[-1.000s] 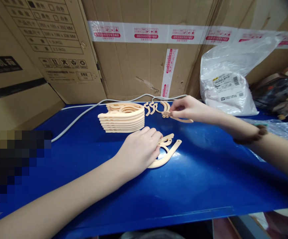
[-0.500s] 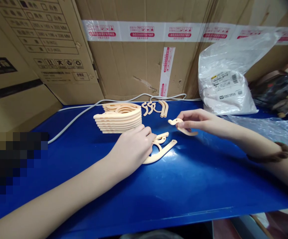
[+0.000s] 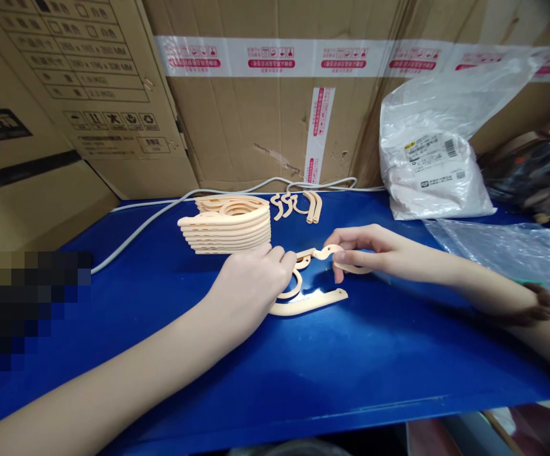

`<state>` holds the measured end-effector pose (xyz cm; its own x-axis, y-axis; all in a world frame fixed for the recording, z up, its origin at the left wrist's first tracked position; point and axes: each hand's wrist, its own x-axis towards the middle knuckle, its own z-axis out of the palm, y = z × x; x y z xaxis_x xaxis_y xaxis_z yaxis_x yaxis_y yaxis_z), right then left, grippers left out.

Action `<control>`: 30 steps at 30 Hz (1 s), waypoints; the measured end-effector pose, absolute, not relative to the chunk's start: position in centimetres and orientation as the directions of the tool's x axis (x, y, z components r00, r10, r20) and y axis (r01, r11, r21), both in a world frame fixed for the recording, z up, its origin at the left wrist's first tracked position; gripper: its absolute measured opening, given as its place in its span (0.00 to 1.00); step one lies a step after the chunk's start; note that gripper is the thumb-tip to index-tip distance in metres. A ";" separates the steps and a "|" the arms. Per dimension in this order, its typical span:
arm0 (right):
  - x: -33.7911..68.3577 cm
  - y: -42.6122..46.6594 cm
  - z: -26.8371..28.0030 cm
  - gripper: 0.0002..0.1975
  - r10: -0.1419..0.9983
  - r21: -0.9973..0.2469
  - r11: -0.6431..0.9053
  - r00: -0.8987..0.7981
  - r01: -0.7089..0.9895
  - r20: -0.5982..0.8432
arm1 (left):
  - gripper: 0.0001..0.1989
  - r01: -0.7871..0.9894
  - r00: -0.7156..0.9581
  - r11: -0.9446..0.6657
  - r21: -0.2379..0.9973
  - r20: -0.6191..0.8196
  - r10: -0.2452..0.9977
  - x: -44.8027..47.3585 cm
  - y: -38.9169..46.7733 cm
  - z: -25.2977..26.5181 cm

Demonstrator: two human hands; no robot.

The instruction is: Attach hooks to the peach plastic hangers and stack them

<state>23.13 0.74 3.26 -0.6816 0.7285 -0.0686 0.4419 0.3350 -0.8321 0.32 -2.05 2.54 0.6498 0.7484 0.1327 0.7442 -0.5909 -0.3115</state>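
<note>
My left hand point(image 3: 257, 278) is closed around a cream plastic folding hanger point(image 3: 311, 304), low over the blue table. One long curved arm with a holed end and part of a ring show past the fingers. The rest lies under the hand. Between thumb and fingers, my right hand point(image 3: 372, 250) pinches a curved cream hanger hook point(image 3: 325, 253). The hook's wavy, holed end meets the tip of a slim piece sticking out from the left hand; whether they are joined I cannot tell. Just behind the left hand stands a stack of folded hangers point(image 3: 227, 231).
Loose cream hooks point(image 3: 287, 206) and curved arms point(image 3: 314, 208) lie at the back of the blue table point(image 3: 312, 373). A white cable point(image 3: 151, 231) runs along the cardboard boxes point(image 3: 256, 126). A white plastic bag point(image 3: 436, 164) and clear film point(image 3: 488, 250) are at right.
My right hand has brought the hook left and down to the hanger in my left hand. The hanger's long arm has swung slightly lower and to the right.
</note>
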 end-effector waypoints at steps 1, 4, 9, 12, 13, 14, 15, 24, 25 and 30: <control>23.2 0.9 3.1 0.15 0.738 -0.827 0.350 -0.673 0.440 -0.045 | 0.07 0.746 0.648 -0.588 -0.314 0.135 0.750 0.3 -2.1 2.6; 23.4 1.3 2.7 0.14 0.763 -0.835 0.336 -0.646 0.435 -0.030 | 0.07 0.746 0.644 -0.575 -0.337 0.142 0.752 0.3 -2.1 2.5; 23.5 1.6 2.4 0.16 0.764 -0.792 0.383 -0.645 0.476 -0.018 | 0.06 0.745 0.659 -0.592 -0.308 0.196 0.726 0.1 -1.9 2.0; 23.5 1.6 2.4 0.20 0.766 -0.723 0.458 -0.642 0.517 0.027 | 0.09 0.748 0.663 -0.633 -0.201 0.269 0.698 0.1 -1.8 1.6; 23.5 1.6 2.4 0.22 0.774 -0.701 0.469 -0.632 0.537 0.034 | 0.09 0.741 0.666 -0.654 -0.153 0.291 0.687 0.1 -1.8 1.5; 23.5 1.6 2.4 0.23 0.783 -0.680 0.477 -0.620 0.557 0.041 | 0.10 0.727 0.672 -0.679 -0.101 0.309 0.673 0.2 -1.8 1.4; 23.4 1.6 2.4 0.23 0.789 -0.661 0.485 -0.613 0.573 0.048 | 0.10 0.704 0.682 -0.708 -0.048 0.322 0.657 0.3 -1.7 1.3; 23.6 1.8 2.1 0.23 0.743 -0.269 0.663 -0.659 0.699 0.119 | 0.18 0.539 0.781 -0.815 0.211 0.238 0.578 0.3 -1.7 0.2; 23.6 1.8 2.2 0.23 0.740 -0.246 0.669 -0.661 0.702 0.125 | 0.16 0.539 0.780 -0.813 0.221 0.232 0.581 0.2 -1.6 0.1; 23.5 1.6 2.5 0.22 0.725 -0.213 0.687 -0.678 0.695 0.126 | 0.12 0.551 0.789 -0.811 0.198 0.193 0.583 0.3 -1.6 -0.1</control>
<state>23.52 1.64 2.48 -0.6775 0.7245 0.1265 0.6949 0.6869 -0.2127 0.30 -1.62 -0.06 0.7890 0.5832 0.1931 0.5508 -0.8108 0.1982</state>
